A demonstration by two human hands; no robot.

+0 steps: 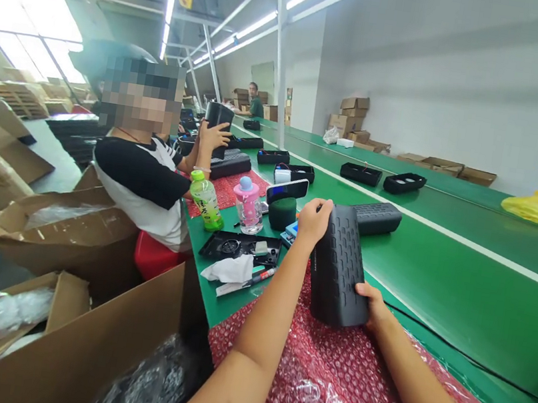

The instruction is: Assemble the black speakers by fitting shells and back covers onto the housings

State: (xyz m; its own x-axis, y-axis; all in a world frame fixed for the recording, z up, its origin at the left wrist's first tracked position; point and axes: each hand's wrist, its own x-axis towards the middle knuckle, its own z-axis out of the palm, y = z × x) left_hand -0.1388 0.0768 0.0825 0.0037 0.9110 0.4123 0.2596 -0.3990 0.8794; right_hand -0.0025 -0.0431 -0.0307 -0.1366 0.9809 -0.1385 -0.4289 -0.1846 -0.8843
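My left hand grips the upper left edge of a black plastic casing with a raised pattern of short bars. At its lower right corner, my right hand holds it too, thumb on the patterned face. The casing is tilted above red bubble wrap spread over the bench edge. Just behind it lies a similar black casing on the green surface. My fingers behind the held casing are hidden.
Left of my arm are an open black shell, a white cloth, a marker, a green bottle and a pink bottle. A co-worker holds another casing. A black cable runs right; cardboard boxes stand lower left.
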